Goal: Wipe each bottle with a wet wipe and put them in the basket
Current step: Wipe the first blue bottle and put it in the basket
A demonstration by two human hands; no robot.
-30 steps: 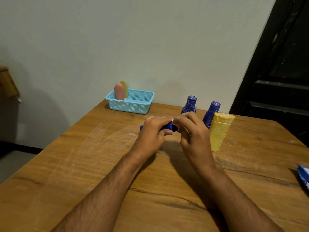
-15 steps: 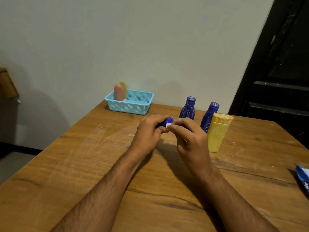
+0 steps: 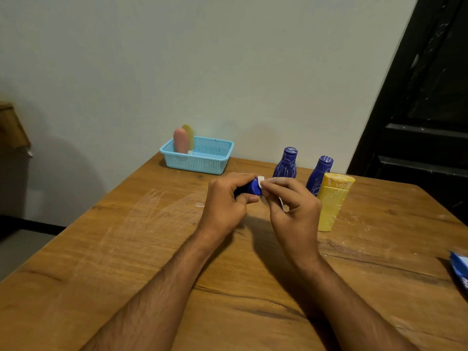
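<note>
Head view looks down on a wooden table point(image 3: 126, 262) with both forearms reaching forward. Taking the basket point(image 3: 202, 162) at the far edge as the landmark, the hands meet in front of it and a little to its right. Left hand point(image 3: 225, 203) is curled around a small blue bottle point(image 3: 250, 187), which lies roughly sideways, its long axis running left to right with the round end poking out toward the other hand. Right hand point(image 3: 291, 206) pinches a white wet wipe point(image 3: 260, 179) between thumb and fingertips and presses it against that exposed end, so both hands are closed, each on its own thing, and the wipe touches the bottle.

Judging from this, the wiping of this bottle is under way, and the coming move depends on the basket lying ahead and to the left of the held bottle. The left hand, which carries it, is also the nearer one to the basket.

Counting: one blue bottle in hand, two more blue bottles point(image 3: 286, 164) point(image 3: 320, 173) standing upright to the right of the basket, and one yellow bottle point(image 3: 333, 198) standing just in front of the right-hand blue one. Two bottles already stand inside the basket at its left end, one pink point(image 3: 180, 140) and one pale yellow-green point(image 3: 189, 133). One wipe shows in hand. One blue packet point(image 3: 461, 272), cut off by the frame, lies far to the right and nearer the person; I cannot tell what it holds.
</note>
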